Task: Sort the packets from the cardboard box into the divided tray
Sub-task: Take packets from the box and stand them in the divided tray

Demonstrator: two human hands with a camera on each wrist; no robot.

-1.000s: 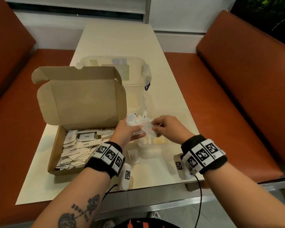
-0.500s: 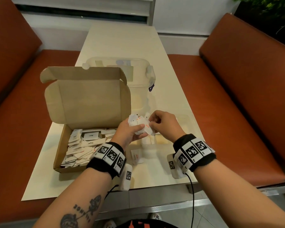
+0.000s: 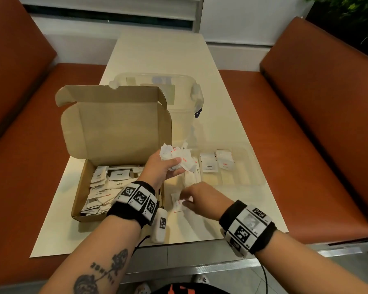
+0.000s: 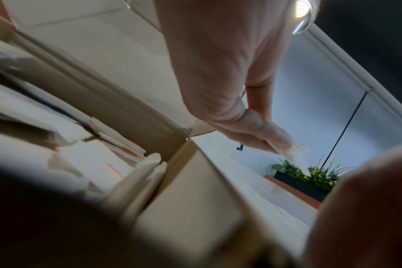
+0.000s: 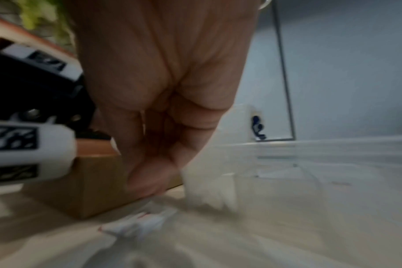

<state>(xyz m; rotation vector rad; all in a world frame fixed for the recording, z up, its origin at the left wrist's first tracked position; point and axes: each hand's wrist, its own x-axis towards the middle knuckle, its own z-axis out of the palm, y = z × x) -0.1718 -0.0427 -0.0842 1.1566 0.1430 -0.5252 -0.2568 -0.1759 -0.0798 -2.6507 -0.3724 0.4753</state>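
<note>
The open cardboard box (image 3: pixel 79 200) sits at the table's left with several white packets (image 3: pixel 106 187) inside. Above its right end my left hand (image 3: pixel 164 166) grips a bunch of packets (image 3: pixel 176 158). The clear divided tray (image 3: pixel 256 166) lies to the right and holds a pepper packet (image 3: pixel 208 165), a salt packet (image 3: pixel 225 162) and sugar sticks (image 3: pixel 193 177). My right hand (image 3: pixel 186 201) is low over the table in front of the tray, pinching a white packet (image 5: pixel 209 185) just above a loose packet (image 3: pixel 176 206) lying on the table. The wrist views are blurred.
A clear plastic tub (image 3: pixel 179 92) with a lid stands behind the box's raised flap (image 3: pixel 115 128). Orange benches (image 3: pixel 306 145) flank the narrow table. The table's front edge (image 3: pixel 200 242) is just below my wrists.
My right hand has left the bunch in my left hand and dropped toward me, down to the table by the loose packet. The left hand still holds its bunch.
</note>
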